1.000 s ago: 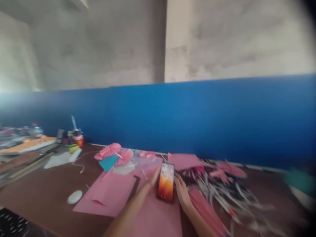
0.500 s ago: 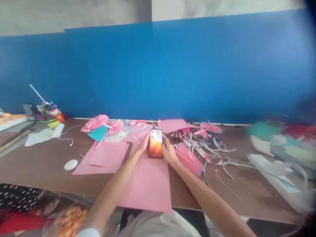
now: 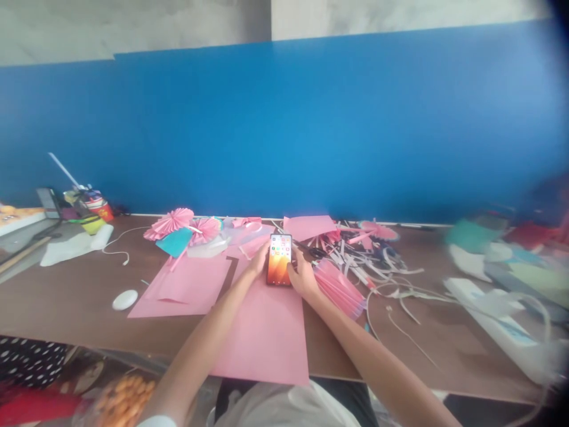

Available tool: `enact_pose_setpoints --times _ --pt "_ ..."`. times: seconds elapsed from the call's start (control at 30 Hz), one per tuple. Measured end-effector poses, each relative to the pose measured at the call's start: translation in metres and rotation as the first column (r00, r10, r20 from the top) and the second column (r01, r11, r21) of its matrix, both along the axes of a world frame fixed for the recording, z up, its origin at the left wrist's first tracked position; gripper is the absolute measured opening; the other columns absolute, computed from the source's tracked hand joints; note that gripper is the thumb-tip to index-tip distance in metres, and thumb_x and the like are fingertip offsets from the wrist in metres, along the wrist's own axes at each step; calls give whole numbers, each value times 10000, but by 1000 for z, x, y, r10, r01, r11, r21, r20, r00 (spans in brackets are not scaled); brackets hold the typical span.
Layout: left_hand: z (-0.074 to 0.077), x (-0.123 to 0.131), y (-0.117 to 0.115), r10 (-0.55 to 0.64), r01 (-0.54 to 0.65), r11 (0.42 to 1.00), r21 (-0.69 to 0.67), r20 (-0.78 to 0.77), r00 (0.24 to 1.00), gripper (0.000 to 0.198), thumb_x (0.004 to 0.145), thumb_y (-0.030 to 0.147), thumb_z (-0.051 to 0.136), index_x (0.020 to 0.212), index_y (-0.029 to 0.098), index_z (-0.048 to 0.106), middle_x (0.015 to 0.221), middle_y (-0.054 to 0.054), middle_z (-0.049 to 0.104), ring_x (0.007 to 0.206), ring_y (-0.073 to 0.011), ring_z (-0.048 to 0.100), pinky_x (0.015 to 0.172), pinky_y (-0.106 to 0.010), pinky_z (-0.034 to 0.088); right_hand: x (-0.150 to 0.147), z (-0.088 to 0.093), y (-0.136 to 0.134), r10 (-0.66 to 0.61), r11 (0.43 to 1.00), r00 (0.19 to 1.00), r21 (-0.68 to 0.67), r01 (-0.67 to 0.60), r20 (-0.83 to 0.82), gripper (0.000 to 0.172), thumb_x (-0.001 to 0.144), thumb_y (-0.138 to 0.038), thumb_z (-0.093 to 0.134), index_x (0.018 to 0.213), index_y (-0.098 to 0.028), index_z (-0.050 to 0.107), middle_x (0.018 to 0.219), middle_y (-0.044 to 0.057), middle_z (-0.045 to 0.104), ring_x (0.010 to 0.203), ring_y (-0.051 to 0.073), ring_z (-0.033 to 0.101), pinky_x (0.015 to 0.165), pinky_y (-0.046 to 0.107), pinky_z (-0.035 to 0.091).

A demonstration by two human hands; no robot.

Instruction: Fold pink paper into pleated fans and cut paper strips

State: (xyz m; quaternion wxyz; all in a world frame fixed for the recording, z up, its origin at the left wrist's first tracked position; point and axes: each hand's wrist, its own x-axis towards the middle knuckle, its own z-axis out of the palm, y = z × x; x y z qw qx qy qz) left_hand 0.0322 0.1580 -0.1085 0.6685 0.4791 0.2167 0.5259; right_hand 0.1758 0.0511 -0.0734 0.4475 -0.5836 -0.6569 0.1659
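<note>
A smartphone (image 3: pixel 279 265) with a lit home screen of app icons over an orange background is held upright between my hands, above the pink paper sheet (image 3: pixel 271 338). My left hand (image 3: pixel 259 259) grips its left edge, and its fingers pass behind the phone out of sight. On the other side my right hand (image 3: pixel 302 274) holds the right edge, with the thumb at the screen's lower right. Pleated pink paper (image 3: pixel 340 287) lies just right of my right hand. Another pink sheet (image 3: pixel 200 281) is to the left of my left forearm.
Pink paper fans (image 3: pixel 171 224) and a teal piece (image 3: pixel 175 242) lie at the back left. White paper strips (image 3: pixel 355 258) heap up at right, near a white power strip (image 3: pixel 493 323). A white oval object (image 3: pixel 125 300) sits left. A blue partition (image 3: pixel 284 130) stands behind.
My right thumb has shifted slightly down along the phone's right edge. The view has moved a little; both hands still hold the phone in about the same place.
</note>
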Motion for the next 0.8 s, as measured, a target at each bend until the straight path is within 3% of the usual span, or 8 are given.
enact_pose_setpoints --times 0.5,0.8 --pt "8 -1 -8 -48 48 999 5 10 999 467 875 501 585 1186 179 719 1256 -95 728 1354 -333 533 1199 -485 296 -2 -1 -1 4 1000 1000 0 -4 1 647 829 -164 466 1475 -174 431 1017 82 748 827 244 698 824 390 552" --pt "13 -2 -11 -17 17 999 30 8 1000 454 871 452 587 1225 189 697 1311 -67 703 1367 -319 515 1207 -479 278 -2 1 -2 7 1000 1000 11 -7 -15 634 823 -163 475 1456 -153 454 1029 97 742 840 245 702 859 405 557"
